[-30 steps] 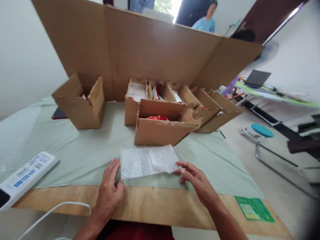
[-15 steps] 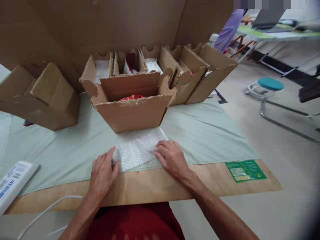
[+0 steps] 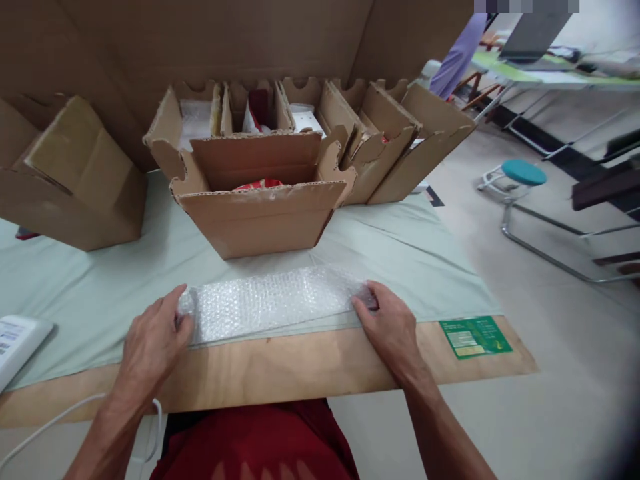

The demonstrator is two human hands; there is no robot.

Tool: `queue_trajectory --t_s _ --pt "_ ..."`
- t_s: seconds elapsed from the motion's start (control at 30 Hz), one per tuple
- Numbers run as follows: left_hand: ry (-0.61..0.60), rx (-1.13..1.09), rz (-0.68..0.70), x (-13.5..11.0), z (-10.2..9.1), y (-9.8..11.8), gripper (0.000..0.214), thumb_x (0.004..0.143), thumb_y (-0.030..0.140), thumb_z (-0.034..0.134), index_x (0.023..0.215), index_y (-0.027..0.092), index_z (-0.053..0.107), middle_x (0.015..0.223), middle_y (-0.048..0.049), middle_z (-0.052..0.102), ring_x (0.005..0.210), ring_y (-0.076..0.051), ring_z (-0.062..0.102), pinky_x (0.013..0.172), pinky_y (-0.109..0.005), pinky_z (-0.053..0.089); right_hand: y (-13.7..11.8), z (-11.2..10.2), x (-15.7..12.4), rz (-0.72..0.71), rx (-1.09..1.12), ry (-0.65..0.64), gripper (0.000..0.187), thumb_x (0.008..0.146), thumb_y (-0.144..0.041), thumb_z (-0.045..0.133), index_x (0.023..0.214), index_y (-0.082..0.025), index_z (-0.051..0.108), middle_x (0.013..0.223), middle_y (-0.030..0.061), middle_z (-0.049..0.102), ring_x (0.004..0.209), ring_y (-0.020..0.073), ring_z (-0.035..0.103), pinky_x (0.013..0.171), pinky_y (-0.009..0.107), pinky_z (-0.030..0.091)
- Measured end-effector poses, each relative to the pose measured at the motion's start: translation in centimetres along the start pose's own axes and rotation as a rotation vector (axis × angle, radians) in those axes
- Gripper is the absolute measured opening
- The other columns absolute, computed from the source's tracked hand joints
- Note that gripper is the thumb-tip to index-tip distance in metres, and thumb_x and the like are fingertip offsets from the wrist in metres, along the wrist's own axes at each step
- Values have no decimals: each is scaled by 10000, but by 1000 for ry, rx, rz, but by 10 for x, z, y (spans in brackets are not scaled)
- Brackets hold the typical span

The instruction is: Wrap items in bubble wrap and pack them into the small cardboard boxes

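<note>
A strip of clear bubble wrap (image 3: 273, 300) lies stretched sideways over the pale green cloth, its front edge close to the bare wooden border. Its left end is gripped by my left hand (image 3: 156, 333), thumb and fingers closed around it. At the right end, my right hand (image 3: 390, 323) pinches the wrap between thumb and fingers. Just behind the strip stands an open cardboard box (image 3: 265, 220) with something red and glossy inside, only its top showing.
Several open cardboard bins (image 3: 385, 147) stand in a row behind, holding white and red items. Another cardboard box (image 3: 105, 180) is at left. A white power strip (image 3: 20, 340) lies at the left edge; a green card (image 3: 475, 337) lies on the wood at right.
My hands have moved apart, the left one leftward and the right one rightward. The bubble wrap between them now spans a longer stretch. The view has shifted slightly.
</note>
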State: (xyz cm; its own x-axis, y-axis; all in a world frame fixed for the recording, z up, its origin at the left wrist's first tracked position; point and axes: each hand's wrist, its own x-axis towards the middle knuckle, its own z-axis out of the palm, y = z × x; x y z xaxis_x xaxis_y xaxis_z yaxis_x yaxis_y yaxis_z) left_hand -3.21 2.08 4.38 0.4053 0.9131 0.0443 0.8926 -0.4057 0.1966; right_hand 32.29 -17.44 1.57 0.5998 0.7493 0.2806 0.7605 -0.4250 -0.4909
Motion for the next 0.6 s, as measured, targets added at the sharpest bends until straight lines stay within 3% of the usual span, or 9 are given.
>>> queue_trajectory --t_s 0.1,0.2,0.27,0.37,0.43,0.5,0.6 --pt "140 24 71 -5 2 -1 552 957 380 420 1418 99 535 1252 -235 632 1163 -400 615 956 -556 514 0 -5 3 -108 -140 144 414 952 -378 567 1287 -137 612 1079 162 726 850 291 661 782 434 484" --pt "236 -36 172 -9 6 17 502 989 385 439 1374 87 561 1439 -280 521 1319 -429 535 1048 -592 476 -20 -11 7 -233 -219 186 413 981 -342 568 1358 -172 577 1292 196 672 1078 352 644 886 492 474" --pt "232 -94 307 -12 13 40 454 1008 360 443 1359 102 573 1501 -266 486 1393 -413 488 1096 -581 452 -47 -7 7 -358 -189 88 394 997 -299 555 1378 -201 571 1408 185 620 1230 359 597 966 510 463" --pt "101 -125 515 -16 30 73 435 1012 346 469 1393 164 572 1567 -203 472 1487 -379 397 1170 -580 383 -90 15 3 -569 -109 -221 400 1013 -305 541 1396 -198 574 1520 176 548 1358 346 528 1030 506 459" --pt "-1 -117 581 -17 37 80 443 1007 357 490 1417 210 574 1569 -158 500 1496 -362 396 1202 -606 329 -104 28 1 -659 -79 -411 414 1017 -340 546 1403 -195 584 1539 166 539 1387 341 509 1055 509 453" --pt "-60 -116 577 -16 40 72 445 1018 351 470 1436 234 570 1576 -128 507 1498 -342 402 1218 -619 297 -100 33 3 -666 -76 -489 410 1027 -357 530 1399 -200 600 1530 153 555 1389 333 512 1073 516 443" --pt "-90 -149 547 -12 39 43 438 1044 341 412 1442 251 570 1596 -95 489 1518 -304 380 1221 -578 323 -65 20 12 -541 -159 -408 387 1052 -332 455 1365 -192 634 1491 150 593 1361 328 541 1035 509 459"
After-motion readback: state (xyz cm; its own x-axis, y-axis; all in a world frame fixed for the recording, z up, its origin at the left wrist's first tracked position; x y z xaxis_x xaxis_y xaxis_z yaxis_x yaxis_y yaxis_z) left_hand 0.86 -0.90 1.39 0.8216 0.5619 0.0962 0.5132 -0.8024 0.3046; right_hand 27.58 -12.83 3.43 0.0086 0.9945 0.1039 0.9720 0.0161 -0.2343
